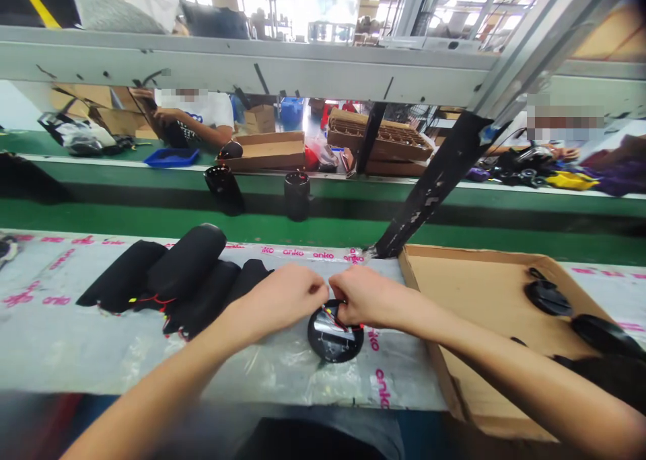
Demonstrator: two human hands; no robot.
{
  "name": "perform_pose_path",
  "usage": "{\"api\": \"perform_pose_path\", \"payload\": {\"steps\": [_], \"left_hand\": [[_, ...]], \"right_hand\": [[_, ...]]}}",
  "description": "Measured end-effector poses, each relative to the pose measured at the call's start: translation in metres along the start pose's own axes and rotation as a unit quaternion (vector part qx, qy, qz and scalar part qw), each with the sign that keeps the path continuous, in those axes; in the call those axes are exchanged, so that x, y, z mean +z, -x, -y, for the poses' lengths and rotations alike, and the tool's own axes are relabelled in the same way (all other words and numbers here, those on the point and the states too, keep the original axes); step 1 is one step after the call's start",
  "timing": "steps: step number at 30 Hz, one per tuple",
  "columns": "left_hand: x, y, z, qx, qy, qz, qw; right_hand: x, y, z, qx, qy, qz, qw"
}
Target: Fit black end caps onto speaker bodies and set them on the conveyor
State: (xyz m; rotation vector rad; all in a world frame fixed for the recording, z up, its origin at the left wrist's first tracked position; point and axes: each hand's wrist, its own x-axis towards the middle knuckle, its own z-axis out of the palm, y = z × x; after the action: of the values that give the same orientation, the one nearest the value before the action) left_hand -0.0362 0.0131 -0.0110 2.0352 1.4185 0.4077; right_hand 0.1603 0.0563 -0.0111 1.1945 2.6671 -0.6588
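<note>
A round black disc-shaped part (334, 344) with a shiny inside lies on the plastic-covered bench, below both hands. Thin red and yellow wires (329, 312) rise from it to my right hand (371, 297), whose fingers are pinched over them at the disc's upper edge. Just left of it, my left hand (285, 295) is closed in a pinch, its fingertips close to the right hand's. Whatever sits between the left fingertips is too small to make out. Several black fabric-covered cylinders (186, 261) lie left of my hands, with coloured wires (151, 300) sticking out of their near ends.
A shallow cardboard box (474, 285) on the right holds black round parts (548, 297). Beyond the bench, two black cylinders (297, 196) stand on a green surface (262, 228). A slanted black post (428, 184) rises behind the box. Co-workers (202, 113) sit across the line.
</note>
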Motion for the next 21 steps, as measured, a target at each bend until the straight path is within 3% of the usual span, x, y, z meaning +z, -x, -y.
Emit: {"api": "perform_pose_path", "payload": {"steps": [5, 12, 21], "left_hand": [[-0.005, -0.035, -0.023, 0.04, -0.13, 0.092, 0.986], [-0.006, -0.049, -0.043, 0.04, -0.229, 0.148, 0.961], [-0.005, -0.051, -0.049, 0.039, -0.248, 0.156, 0.955]], "right_hand": [[0.009, -0.001, -0.006, -0.004, -0.033, -0.01, 0.999], [0.013, 0.005, -0.015, -0.026, -0.105, -0.04, 0.993], [0.009, 0.002, -0.022, -0.026, -0.139, 0.006, 0.99]]}}
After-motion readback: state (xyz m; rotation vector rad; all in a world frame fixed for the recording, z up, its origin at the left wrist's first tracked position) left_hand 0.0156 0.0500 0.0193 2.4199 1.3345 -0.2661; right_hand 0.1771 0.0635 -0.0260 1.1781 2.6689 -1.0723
